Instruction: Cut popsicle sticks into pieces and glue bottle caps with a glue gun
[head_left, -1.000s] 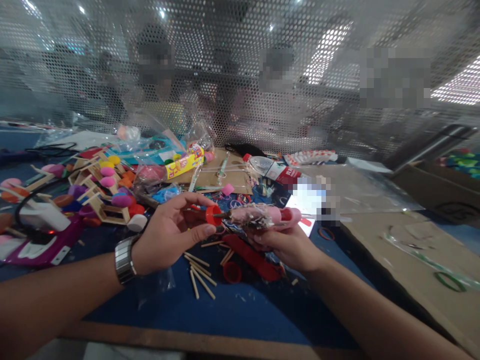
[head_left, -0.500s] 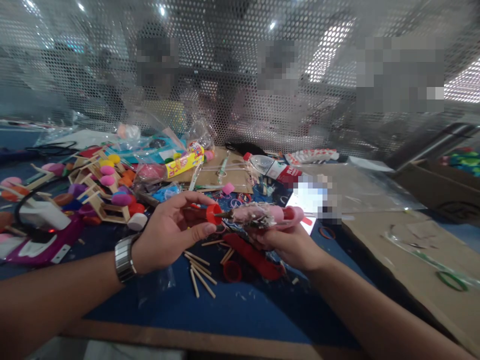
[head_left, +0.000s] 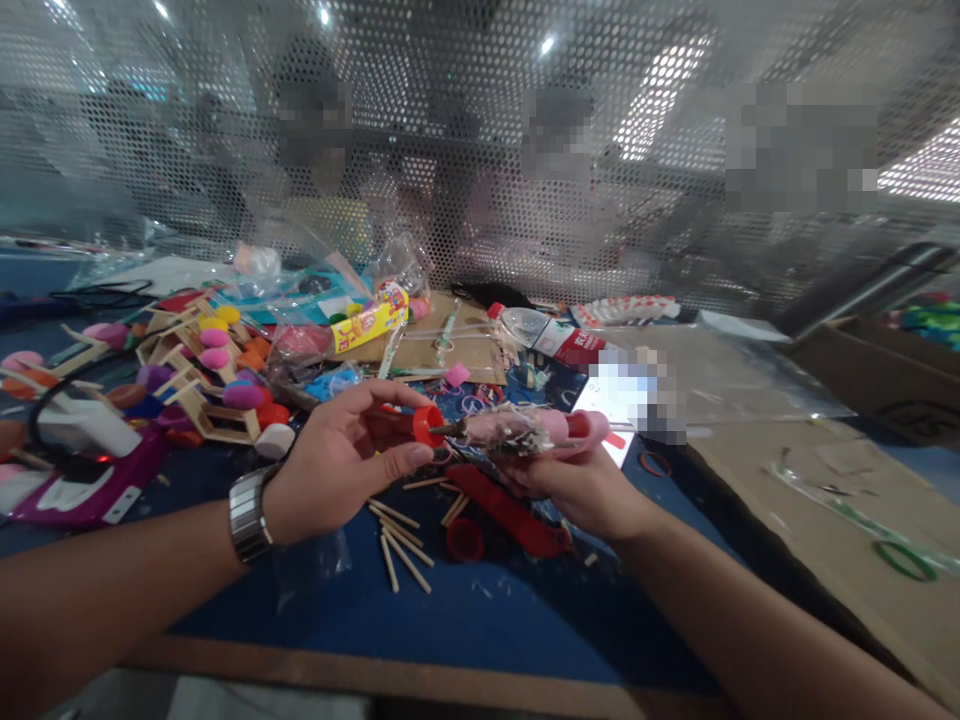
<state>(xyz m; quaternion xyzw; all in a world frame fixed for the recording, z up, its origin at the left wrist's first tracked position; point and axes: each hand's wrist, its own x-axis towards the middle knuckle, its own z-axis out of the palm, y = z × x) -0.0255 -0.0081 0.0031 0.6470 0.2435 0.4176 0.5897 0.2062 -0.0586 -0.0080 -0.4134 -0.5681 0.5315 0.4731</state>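
Observation:
My left hand [head_left: 337, 465], with a metal watch at its wrist, holds a small red cap [head_left: 427, 426] between fingers and thumb. A pink glue gun [head_left: 553, 428], its front crusted with whitish residue, is gripped in my right hand [head_left: 581, 485]. Its dark nozzle points left and reaches the cap's open side; whether they touch is unclear. Below the hands lie a red strip [head_left: 517, 515], a red ring-like piece [head_left: 465, 541] and several thin wooden sticks [head_left: 405, 545] on the blue table surface [head_left: 450, 620].
Wooden frames with coloured pads [head_left: 225, 410] and a magenta power strip [head_left: 97, 480] are at left. Behind the hands lie a yellow packet [head_left: 371, 320], a bottle [head_left: 555, 337] and a lit phone [head_left: 611, 400]. Cardboard [head_left: 810, 510] covers the right side; a perforated screen [head_left: 450, 150] stands behind.

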